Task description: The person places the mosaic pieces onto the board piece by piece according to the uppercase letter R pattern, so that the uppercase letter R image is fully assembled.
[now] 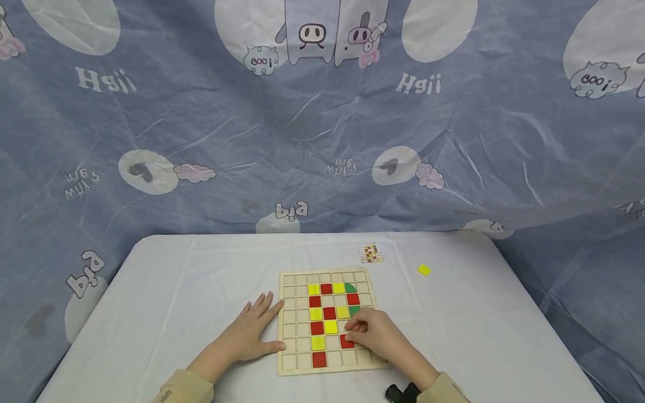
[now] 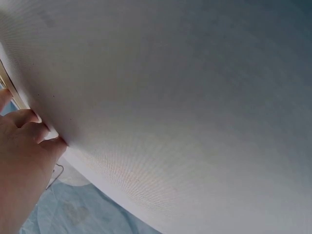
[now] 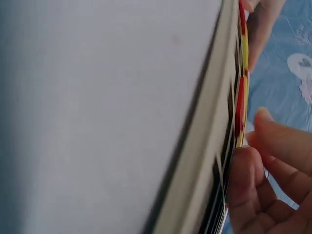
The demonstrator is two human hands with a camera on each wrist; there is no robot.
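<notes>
A wooden grid board lies on the white table, holding several red and yellow square tiles and a few green pieces. My left hand is spread at the board's left edge, its thumb and a fingertip touching the rim. Over the right half of the board is my right hand, with loosely bent fingers. Its thumb tip overlaps the upper edge of a red tile lying in a lower cell. In the right wrist view, a gap shows between the thumb and fingers, close beside the board's tiled surface.
A small printed pattern card lies behind the board. One loose yellow tile is on the table to the right. A black object sits by the right sleeve, and a blue printed cloth hangs behind the table.
</notes>
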